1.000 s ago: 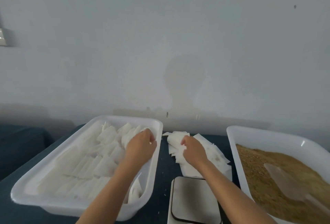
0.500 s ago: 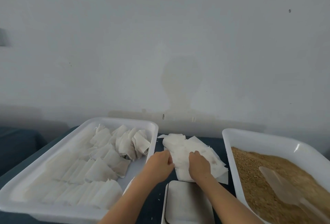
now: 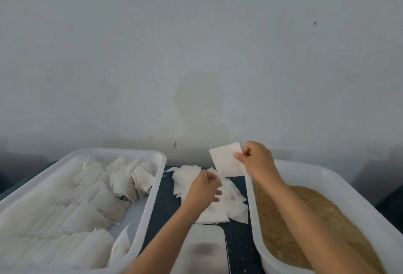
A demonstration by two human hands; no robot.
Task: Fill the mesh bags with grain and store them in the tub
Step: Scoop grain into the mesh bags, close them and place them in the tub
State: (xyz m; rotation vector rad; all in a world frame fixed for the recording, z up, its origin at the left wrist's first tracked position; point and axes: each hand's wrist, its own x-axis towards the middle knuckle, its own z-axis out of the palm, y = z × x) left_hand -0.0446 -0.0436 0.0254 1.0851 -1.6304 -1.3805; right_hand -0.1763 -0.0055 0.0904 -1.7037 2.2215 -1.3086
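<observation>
In the head view, the right hand (image 3: pixel 258 161) pinches one flat white square mesh bag (image 3: pixel 226 160) by its right edge between thumb and curled fingers; the bag is now raised in the air, above the far end of the loose heap of empty white mesh bags (image 3: pixel 220 206), while half a second ago this hand was pressing flat on the heap; the left hand (image 3: pixel 204 189) rests on the heap with its fingers loosely curled, and I cannot tell whether it pinches a bag or only touches; before, it was at the left edge of the heap, now it is over the middle. The heap lies on the dark blue cloth (image 3: pixel 165 204), between two tubs; the left white rectangular plastic tub (image 3: pixel 150 206) holds rows of filled white bags (image 3: pixel 87 206), unchanged in arrangement; the right white plastic tub (image 3: pixel 340 184) holds brown grain (image 3: pixel 281 230), and the right forearm passes over it. A flat silver scale plate (image 3: pixel 202 249) sits near the bottom edge, just beside the heap.
</observation>
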